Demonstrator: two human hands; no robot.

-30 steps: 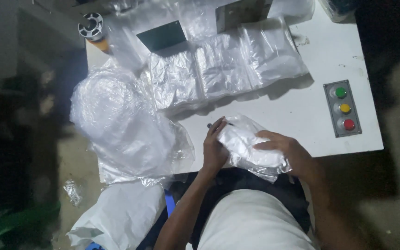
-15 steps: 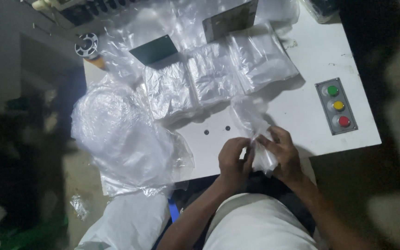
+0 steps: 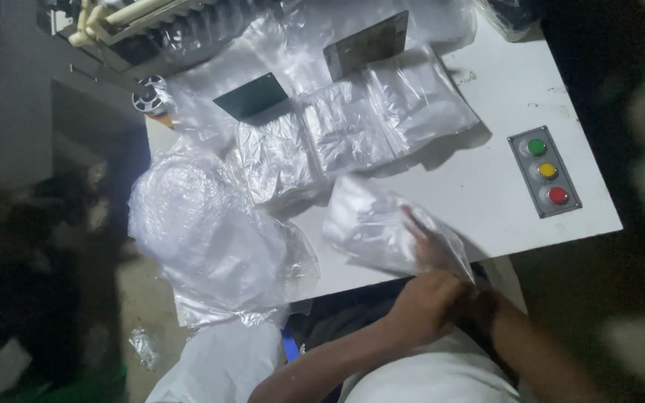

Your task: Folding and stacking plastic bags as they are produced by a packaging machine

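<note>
Head view, looking down on a white worktable (image 3: 487,186). A clear plastic bag (image 3: 382,231) is shown lying near the table's front edge, its near corner lifted toward the hands; whether anything is inside cannot be made out. The left hand (image 3: 427,306) is seen from the back at the table edge, fingers curled closed at the bag's near corner. The right hand (image 3: 431,239) is largely hidden inside or behind the film and blurred, so its finger state cannot be told.

Behind the bag, three stacks of flat clear bags (image 3: 352,134) are laid side by side, the farthest partly covered by loose film. A large bundle of crumpled clear plastic (image 3: 203,231) overhangs the table's left edge. A grey control panel (image 3: 545,172) with green, yellow and red buttons is set into the right side. The surroundings are dark and indistinct.
</note>
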